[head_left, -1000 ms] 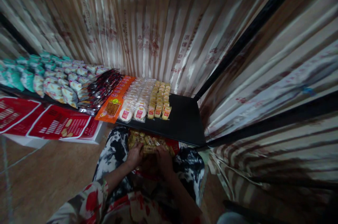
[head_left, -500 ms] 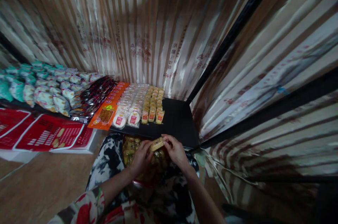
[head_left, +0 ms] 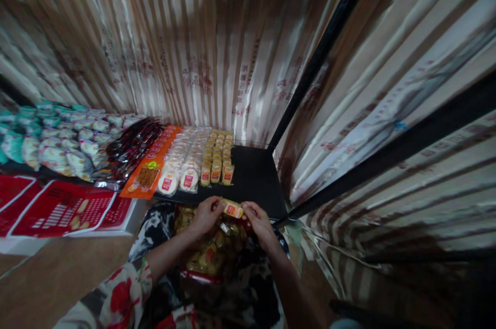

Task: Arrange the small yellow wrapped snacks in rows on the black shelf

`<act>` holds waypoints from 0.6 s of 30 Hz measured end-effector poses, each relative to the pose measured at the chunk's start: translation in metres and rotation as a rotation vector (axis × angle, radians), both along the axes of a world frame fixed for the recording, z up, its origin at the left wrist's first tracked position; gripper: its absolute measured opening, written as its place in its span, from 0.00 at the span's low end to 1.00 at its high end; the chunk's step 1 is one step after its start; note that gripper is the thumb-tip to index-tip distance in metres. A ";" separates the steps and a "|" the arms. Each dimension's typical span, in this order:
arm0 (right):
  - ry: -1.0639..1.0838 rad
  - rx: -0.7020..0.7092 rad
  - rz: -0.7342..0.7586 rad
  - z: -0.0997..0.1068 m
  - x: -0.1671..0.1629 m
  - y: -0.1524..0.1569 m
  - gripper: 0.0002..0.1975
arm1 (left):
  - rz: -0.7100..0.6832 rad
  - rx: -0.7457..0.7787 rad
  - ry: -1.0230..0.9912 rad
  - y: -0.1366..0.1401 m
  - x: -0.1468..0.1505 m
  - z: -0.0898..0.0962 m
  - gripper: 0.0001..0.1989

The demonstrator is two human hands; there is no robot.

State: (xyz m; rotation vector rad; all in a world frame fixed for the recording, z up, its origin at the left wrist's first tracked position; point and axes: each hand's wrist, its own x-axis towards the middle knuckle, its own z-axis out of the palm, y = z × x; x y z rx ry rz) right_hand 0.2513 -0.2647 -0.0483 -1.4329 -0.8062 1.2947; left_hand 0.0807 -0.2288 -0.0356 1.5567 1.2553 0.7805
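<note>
I had the small yellow snack packet [head_left: 232, 209] held out at the near edge of the shelf [head_left: 256, 174], its red and orange label facing up. The left hand [head_left: 207, 214] pinched one end between thumb and fingers, and the right hand [head_left: 259, 223] pinched the other, so both sets of fingers were closed on the packet. I could not tell how high it was above the shelf's edge.

Below the hands, just in front of the shelf, I saw an open bag [head_left: 209, 256] of similar packets resting between patterned trousers [head_left: 155, 225].

On the shelf, behind the held packet, stood three rows of yellow packets [head_left: 216, 163]. Farther toward the shelf's left end came white crackers [head_left: 179, 166] in clear wrappers, an orange packet [head_left: 149, 171], a fan of dark packets [head_left: 134, 145], then white and teal bags [head_left: 70, 138].

In front of the shelf's left part lay a red printed sheet [head_left: 65, 210] over a white box [head_left: 129, 218]. A striped curtain [head_left: 209, 29] hung behind the shelf, and a black pole [head_left: 318, 71] slanted up from its right end.
</note>
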 end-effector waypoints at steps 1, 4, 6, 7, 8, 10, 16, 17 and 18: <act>0.020 0.003 -0.024 0.000 0.001 -0.001 0.19 | 0.011 -0.042 -0.035 0.001 0.003 0.000 0.16; 0.056 0.023 -0.096 0.000 0.004 -0.001 0.22 | 0.074 -0.175 -0.149 0.002 0.015 0.001 0.18; 0.086 0.032 -0.152 0.000 0.006 0.001 0.23 | 0.137 -0.288 -0.241 0.001 0.024 0.002 0.20; 0.101 0.038 -0.179 0.000 0.006 0.002 0.24 | 0.172 -0.338 -0.287 0.001 0.028 0.001 0.20; 0.116 0.045 -0.204 -0.001 0.006 0.003 0.25 | 0.202 -0.378 -0.333 0.000 0.033 0.001 0.19; 0.138 0.059 -0.241 -0.004 0.004 0.006 0.25 | 0.250 -0.441 -0.425 -0.002 0.042 0.000 0.17; 0.150 0.110 -0.284 -0.012 -0.006 0.013 0.22 | 0.335 -0.576 -0.593 -0.004 0.067 -0.006 0.07; 0.135 0.118 -0.267 -0.012 -0.008 0.014 0.21 | 0.343 -0.573 -0.591 -0.004 0.070 -0.007 0.07; 0.115 0.128 -0.245 -0.012 -0.008 0.016 0.21 | 0.348 -0.567 -0.584 -0.003 0.071 -0.009 0.07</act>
